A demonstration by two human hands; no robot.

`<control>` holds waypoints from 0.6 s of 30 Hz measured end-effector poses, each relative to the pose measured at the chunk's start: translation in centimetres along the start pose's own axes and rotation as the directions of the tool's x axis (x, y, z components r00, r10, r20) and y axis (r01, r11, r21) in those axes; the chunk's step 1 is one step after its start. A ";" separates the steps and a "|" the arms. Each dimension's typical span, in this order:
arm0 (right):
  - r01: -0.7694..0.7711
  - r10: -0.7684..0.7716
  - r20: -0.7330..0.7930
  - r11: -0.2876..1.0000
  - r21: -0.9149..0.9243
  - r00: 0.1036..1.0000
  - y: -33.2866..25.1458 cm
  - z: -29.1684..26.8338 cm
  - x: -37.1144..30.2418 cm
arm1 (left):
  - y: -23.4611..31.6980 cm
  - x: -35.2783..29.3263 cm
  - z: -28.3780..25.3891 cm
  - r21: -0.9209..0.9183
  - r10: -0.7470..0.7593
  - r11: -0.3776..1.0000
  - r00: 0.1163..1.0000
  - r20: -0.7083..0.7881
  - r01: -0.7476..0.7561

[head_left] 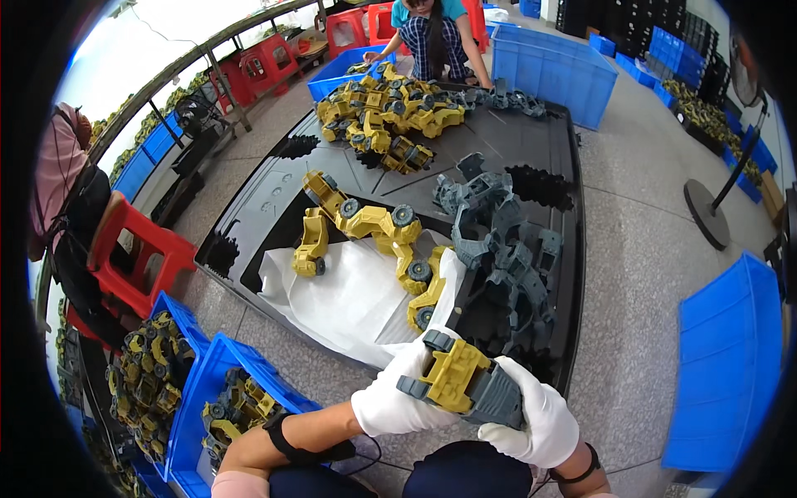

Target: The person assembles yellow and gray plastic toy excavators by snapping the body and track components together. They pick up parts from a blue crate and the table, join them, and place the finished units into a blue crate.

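Observation:
Both my hands wear white gloves and grip one toy truck [452, 375], with a yellow body, dark wheels and a grey-blue part at its right end. My left hand [398, 390] closes on its left side, and my right hand [541, 417] wraps the grey end. Just beyond, a row of yellow toy truck bodies [375, 222], some with dark wheels, lies partly on a white sheet [332, 300]. Grey plastic toy parts [498, 224] are heaped to the right on the black table [274, 187].
A large yellow truck pile [390, 108] covers the table's far end, where another person [436, 37] crouches. Blue crates [187, 415] of toy trucks stand at lower left, near a red stool [145, 249]. A blue bin [726, 365] and a fan stand [707, 214] are at right.

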State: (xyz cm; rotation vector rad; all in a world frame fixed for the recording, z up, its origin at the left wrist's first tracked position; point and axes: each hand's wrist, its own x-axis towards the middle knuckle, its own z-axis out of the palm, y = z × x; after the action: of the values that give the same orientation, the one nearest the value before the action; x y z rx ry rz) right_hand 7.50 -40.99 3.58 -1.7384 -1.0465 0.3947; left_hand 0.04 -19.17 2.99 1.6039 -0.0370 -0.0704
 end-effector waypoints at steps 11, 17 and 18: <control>0.001 0.001 -0.012 0.992 0.126 1.000 0.5 1.0 1.1 | -3.1 -0.3 0.8 0.561 0.280 0.778 0.955 0.097 -0.285; 0.273 -0.332 -0.259 0.932 -0.239 0.907 1.4 2.4 4.9 | -2.0 -1.3 0.0 -0.129 -0.108 0.985 0.993 0.044 0.113; 0.373 -0.438 -0.300 0.893 -0.251 0.847 1.0 3.1 6.1 | -1.7 -1.6 0.3 -0.183 -0.077 0.981 0.997 -0.028 0.071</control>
State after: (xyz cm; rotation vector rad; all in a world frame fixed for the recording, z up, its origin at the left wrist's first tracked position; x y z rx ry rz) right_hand 9.37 -34.37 2.65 -1.6077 -1.1757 -0.2847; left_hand -1.59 -19.32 1.31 1.4236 0.0549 -0.1012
